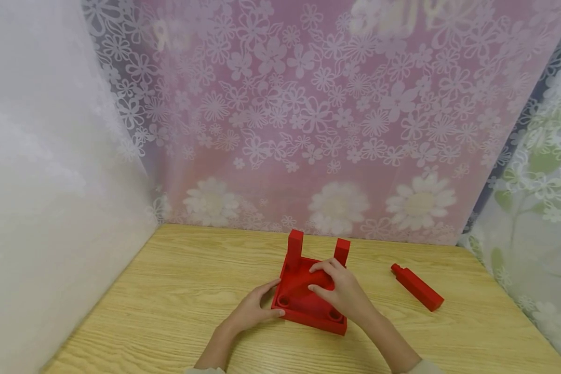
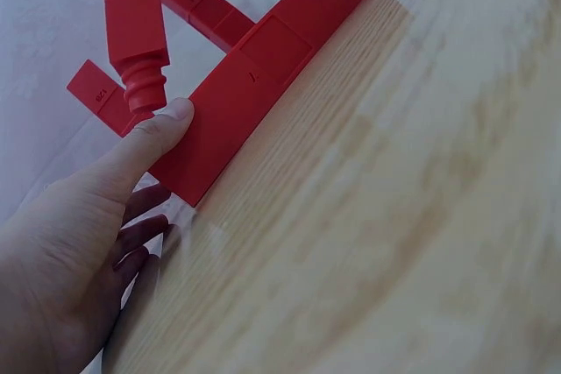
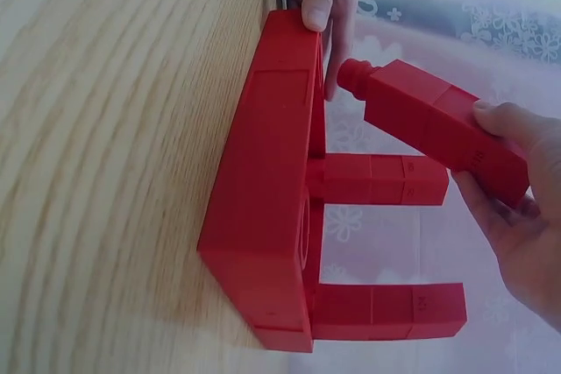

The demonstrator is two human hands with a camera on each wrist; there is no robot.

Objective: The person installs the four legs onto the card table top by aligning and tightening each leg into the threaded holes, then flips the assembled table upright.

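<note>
A red square frame (image 1: 310,323), like an upturned toy table top, lies on the wooden table. Two red legs, a left one (image 1: 295,246) and a right one (image 1: 342,251), stand up from its far corners. Round sockets show at the near corners. My left hand (image 1: 249,311) grips the frame's near left corner, thumb on the front wall. Between the fingers and thumb of my right hand (image 3: 530,216) is a red square leg (image 3: 429,116). Its threaded end points down toward the near left corner, close over the socket in the left wrist view.
Another red leg (image 1: 418,288) with a threaded end lies on the table (image 1: 201,265) to the right. A flowered pink curtain (image 1: 280,130) hangs along the back edge, with pale sheets at both sides.
</note>
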